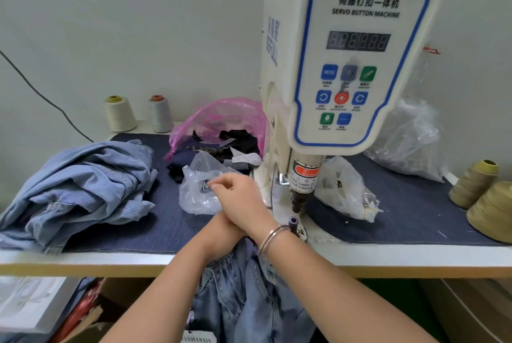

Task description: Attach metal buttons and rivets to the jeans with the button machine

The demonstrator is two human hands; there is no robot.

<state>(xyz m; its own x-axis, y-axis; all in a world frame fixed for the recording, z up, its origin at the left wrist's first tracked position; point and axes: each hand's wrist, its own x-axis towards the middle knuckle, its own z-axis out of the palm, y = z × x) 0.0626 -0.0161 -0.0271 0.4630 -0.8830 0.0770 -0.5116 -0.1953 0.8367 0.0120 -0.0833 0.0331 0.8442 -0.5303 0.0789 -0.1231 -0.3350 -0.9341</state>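
The white servo button machine stands on the table, its punch above a small dark lower die. Light blue jeans hang from the table edge into my lap. My right hand, with bracelets on the wrist, reaches left across the machine into a clear plastic bag of small metal buttons, fingertips pinched on one. My left hand lies under the right wrist at the table edge, gripping the top of the jeans; its fingers are mostly hidden.
A pile of light blue jeans lies at the left on a dark denim mat. Behind are a pink bag of fabric scraps, two thread cones, and clear bags right of the machine. Large yellow thread cones stand far right.
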